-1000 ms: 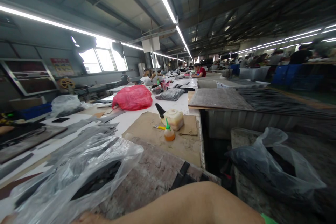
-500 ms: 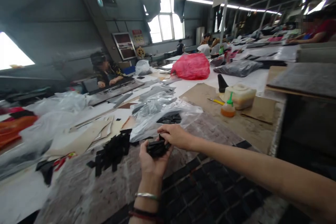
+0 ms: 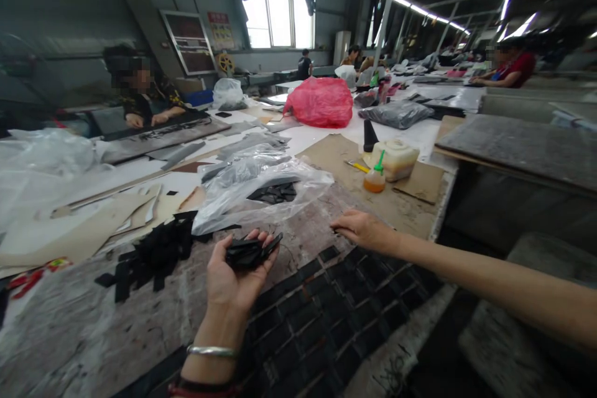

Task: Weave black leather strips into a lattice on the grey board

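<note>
The stack of black pieces (image 3: 252, 252) is held in the left hand (image 3: 233, 280), which is turned palm up with the fingers curled about it, above the table (image 3: 93, 336). Half a second earlier the right hand (image 3: 361, 230) was pinching at this stack. It has since been withdrawn to the right and is now laid palm down with the fingers extended and nothing seen grasped. The stack is therefore carried by the left hand alone, and the right hand is placed at the far edge of the laid-out grid of pieces (image 3: 336, 317), which lies between and below both hands.

Counts:
- Stack in hand: one. The pieces in it cannot be counted.
- Grid: one, in several rows. The exact number of pieces cannot be told.
- Loose heap of black pieces (image 3: 153, 252): one, to the left of the left hand.
- Clear plastic bag (image 3: 261, 196): one, just beyond the left hand, with dark pieces inside.
- Squeeze bottle (image 3: 375, 179): one, beyond the right hand.
- Pale jug (image 3: 396, 158): one, just behind the bottle.
- Red bag (image 3: 321, 101): one, well beyond both hands.
</note>
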Motion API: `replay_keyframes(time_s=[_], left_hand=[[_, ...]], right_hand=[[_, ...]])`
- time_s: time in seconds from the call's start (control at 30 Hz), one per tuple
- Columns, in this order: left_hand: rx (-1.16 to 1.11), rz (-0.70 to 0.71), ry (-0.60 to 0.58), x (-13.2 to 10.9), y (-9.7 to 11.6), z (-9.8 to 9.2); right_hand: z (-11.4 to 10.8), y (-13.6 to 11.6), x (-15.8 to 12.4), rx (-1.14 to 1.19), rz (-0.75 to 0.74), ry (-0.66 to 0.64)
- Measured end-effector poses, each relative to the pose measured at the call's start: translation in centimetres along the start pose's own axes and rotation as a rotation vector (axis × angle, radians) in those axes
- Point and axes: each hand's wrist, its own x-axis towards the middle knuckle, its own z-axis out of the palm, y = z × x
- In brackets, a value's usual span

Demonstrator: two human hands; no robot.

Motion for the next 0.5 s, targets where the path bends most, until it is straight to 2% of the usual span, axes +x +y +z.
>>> replay_keyframes(time_s=[0.13,0.3,0.5], left_hand=[[0.031,0.001,0.019,-0.4,-0.5,-0.2],[0.059,-0.006,0.039,-0.8,-0.6,-0.2],[0.061,0.031,0.031,-1.1,-0.2,-0.2]], right_hand=[[0.9,1.2,-2.2,-0.018,-0.123,-0.069],[0.3,1.6,-2.5,0.132,-0.076,-0.143],[-0.1,2.0,-2.2,0.055,-0.063,-0.221]])
